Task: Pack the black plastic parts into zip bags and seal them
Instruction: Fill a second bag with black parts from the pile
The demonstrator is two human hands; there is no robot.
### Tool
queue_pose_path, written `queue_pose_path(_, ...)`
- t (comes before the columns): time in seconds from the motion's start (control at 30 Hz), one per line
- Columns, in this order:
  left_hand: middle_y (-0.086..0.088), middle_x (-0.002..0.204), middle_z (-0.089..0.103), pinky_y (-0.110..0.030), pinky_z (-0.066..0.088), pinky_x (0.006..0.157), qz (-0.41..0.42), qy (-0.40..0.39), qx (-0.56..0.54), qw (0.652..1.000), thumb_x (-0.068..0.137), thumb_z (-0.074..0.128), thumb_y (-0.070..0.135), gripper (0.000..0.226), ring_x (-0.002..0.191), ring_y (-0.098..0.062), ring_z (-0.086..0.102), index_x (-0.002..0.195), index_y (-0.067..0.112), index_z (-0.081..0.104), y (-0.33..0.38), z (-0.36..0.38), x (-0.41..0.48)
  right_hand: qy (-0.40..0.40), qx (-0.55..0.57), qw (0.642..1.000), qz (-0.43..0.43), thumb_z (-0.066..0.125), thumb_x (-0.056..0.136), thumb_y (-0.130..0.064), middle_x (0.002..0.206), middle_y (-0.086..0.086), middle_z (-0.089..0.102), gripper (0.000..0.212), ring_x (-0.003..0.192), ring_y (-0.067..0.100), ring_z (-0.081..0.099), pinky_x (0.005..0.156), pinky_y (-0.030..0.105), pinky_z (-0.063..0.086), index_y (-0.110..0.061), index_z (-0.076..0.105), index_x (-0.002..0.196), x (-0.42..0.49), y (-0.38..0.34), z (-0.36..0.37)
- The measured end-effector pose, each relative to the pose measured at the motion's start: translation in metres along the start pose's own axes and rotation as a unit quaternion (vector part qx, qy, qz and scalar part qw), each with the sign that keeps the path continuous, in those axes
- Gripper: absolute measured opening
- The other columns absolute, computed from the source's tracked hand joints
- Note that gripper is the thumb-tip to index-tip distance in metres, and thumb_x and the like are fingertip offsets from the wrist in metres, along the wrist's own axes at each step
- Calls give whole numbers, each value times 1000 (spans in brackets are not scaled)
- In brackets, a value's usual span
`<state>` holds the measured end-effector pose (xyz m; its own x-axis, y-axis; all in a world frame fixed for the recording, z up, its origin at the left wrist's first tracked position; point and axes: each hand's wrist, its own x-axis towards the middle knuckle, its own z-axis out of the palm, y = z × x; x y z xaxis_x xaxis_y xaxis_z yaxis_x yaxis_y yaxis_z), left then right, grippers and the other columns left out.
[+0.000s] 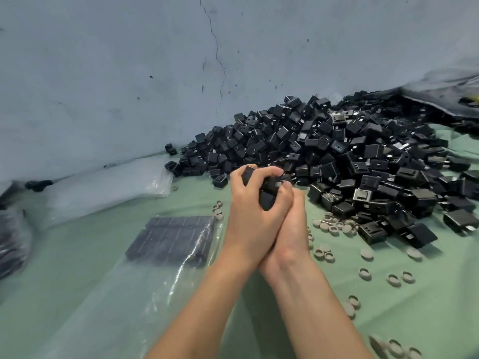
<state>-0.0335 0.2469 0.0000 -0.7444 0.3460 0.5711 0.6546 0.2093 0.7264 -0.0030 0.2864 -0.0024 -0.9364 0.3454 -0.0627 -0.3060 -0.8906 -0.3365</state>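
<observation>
Both forearms reach forward with wrists pressed together. The left hand wraps over the right hand, and each grip is curled tight round a short stack of black parts. The loose pile of parts lies just beyond and right of the grip, and a filled zip bag sits left of it on the green bench.

The left hand covers the palm and most fingers of the right hand. Together they hide much of the clasped black parts, whose number cannot be told. The forearms are cut by the lower edge. The pile of loose parts runs off the right edge. At the left edge, a dark bundle is blurred and cropped. Grey caps at lower right are blurred. A small yellow item at upper right, beside a crumpled plastic sheet, is unidentifiable.
</observation>
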Motion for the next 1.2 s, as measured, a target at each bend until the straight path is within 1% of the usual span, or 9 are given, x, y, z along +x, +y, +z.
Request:
queue_pose_path(0.1,14,134,30,-35,43,106,-29,-40,75,996,85,49,63,40,123,-13,47,122,47,54,-2,-32,-20,-32,-3,999,29,48,88,-41,96,5,67,38,91,22,62,81,33,46,-14,71,101,-17,23,5)
queue_pose_path(0.17,17,142,25,-40,35,111,-49,-53,115,991,87,34,70,50,130,-18,39,130,48,48,-1,-54,-35,-50,12,996,75,47,88,-45,103,5,66,42,98,24,60,86,34,43,-14,69,106,-32,40,6)
queue_pose_path(0.33,15,139,27,-34,31,115,-63,4,129,990,99,32,41,41,132,-8,33,131,33,57,0,-98,-68,-2,12,990,142,50,91,-49,122,12,70,50,114,30,67,96,37,48,-15,68,123,-66,75,7)
queue_pose_path(0.47,11,137,31,-27,30,115,-83,24,82,993,100,43,12,36,132,-1,32,127,26,63,7,-120,-93,26,22,988,150,59,81,-40,121,11,71,45,105,27,68,92,34,48,-18,67,119,-90,100,6)
queue_pose_path(0.63,13,126,45,-13,42,96,-35,91,21,995,100,49,22,29,117,9,48,123,37,59,35,-152,-124,30,46,989,139,55,84,-38,109,12,74,34,91,30,73,79,35,58,-16,78,95,-108,115,-5)
queue_pose_path(0.73,17,112,58,-8,46,79,-135,134,-32,981,97,53,39,26,98,5,60,122,48,53,31,-194,-142,45,22,993,103,51,89,-40,114,15,73,35,96,37,72,75,45,61,-18,80,88,-110,112,-13)
queue_pose_path(0.9,11,92,70,-5,41,63,-309,155,-40,937,90,67,26,15,75,5,61,104,30,64,-3,-254,-197,73,-7,996,57,47,93,-41,121,16,71,38,104,37,70,79,45,61,-18,76,97,-112,96,-24)
queue_pose_path(1.07,12,89,69,-7,42,63,-352,149,-5,924,87,72,22,14,71,7,61,95,28,62,-19,-269,-225,97,16,994,41,45,94,-41,125,15,69,37,109,36,68,80,45,60,-18,75,99,-114,96,-28)
queue_pose_path(1.2,1,94,70,-38,55,87,-390,144,-84,906,91,67,21,11,76,-10,71,98,23,59,-23,-267,-224,87,-9,996,36,44,94,-41,127,13,68,37,113,34,66,86,49,56,-18,73,99,-114,100,-27)
